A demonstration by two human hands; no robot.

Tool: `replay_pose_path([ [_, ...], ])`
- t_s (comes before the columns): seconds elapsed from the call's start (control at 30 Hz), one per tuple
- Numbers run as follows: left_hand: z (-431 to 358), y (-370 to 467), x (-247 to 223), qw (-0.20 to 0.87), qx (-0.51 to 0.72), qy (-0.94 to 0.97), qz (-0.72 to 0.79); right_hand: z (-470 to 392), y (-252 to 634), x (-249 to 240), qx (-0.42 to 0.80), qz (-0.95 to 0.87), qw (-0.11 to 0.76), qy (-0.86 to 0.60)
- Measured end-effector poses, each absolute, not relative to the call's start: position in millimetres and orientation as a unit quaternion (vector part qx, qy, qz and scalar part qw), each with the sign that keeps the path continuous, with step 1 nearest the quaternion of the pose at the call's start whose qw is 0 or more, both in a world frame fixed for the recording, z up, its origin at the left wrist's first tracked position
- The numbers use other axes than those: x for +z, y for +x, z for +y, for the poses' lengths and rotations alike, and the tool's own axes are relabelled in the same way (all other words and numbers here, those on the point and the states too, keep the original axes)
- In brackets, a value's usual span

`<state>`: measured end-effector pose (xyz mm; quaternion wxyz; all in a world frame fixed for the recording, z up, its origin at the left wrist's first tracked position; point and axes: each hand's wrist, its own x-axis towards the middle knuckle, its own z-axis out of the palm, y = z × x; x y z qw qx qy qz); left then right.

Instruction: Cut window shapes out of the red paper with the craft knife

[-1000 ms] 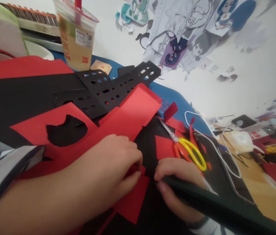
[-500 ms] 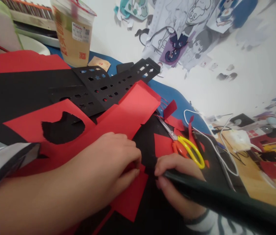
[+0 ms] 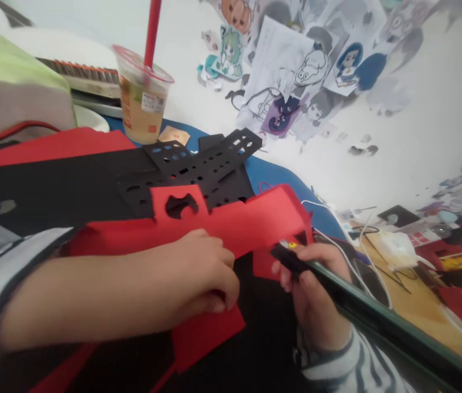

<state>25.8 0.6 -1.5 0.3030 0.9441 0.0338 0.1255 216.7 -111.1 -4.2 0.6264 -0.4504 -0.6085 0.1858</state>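
Observation:
My left hand (image 3: 202,273) is closed on the folded red paper (image 3: 255,218), its fingers curled at the paper's lower edge. A flap of that paper has a rough round hole showing black. Between the fingers of my right hand (image 3: 316,289) is a long dark green tool (image 3: 361,311) with a black end, which runs off to the lower right. The tip of the tool lies close to the red paper. Below my left hand a red sheet (image 3: 210,333) rests on the black surface. The scissors are mostly hidden, with only a bit of yellow showing.
Black cut-out card (image 3: 198,169) lies behind the red paper. A drink cup (image 3: 143,103) with a red straw stands at the back left. A white cable (image 3: 349,262) curves along the right. Drawings (image 3: 280,71) hang on the wall.
The red paper has turned and shifted right, covering most of the scissors. My right hand has moved right and its grip on the green tool has turned. The view has tilted up somewhat.

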Motion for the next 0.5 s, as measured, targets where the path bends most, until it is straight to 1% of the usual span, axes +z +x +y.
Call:
replay_pose_path([
  [0.07,0.6,24.4,-0.1,0.304,0.096,0.948,-0.009,-121.5,213.7,0.9,0.18,-0.617,0.627,-0.44],
  [0.13,-1.6,23.0,0.3,0.315,0.075,0.946,-0.014,-134.2,207.9,3.1,0.188,-0.64,0.599,-0.444],
  [0.23,-4.6,20.5,1.0,0.353,0.054,0.932,0.055,-149.4,194.1,-0.6,0.166,-0.687,0.509,-0.491],
  [0.3,-5.1,18.9,2.0,0.387,0.045,0.917,0.087,-153.8,183.1,-4.8,0.144,-0.679,0.472,-0.544],
  [0.43,-5.6,19.3,4.5,0.421,0.072,0.892,0.147,-150.7,166.7,-5.9,0.168,-0.651,0.445,-0.591],
  [0.5,-6.5,21.3,6.4,0.434,0.066,0.883,0.167,-147.1,163.9,-2.8,0.147,-0.667,0.427,-0.592],
])
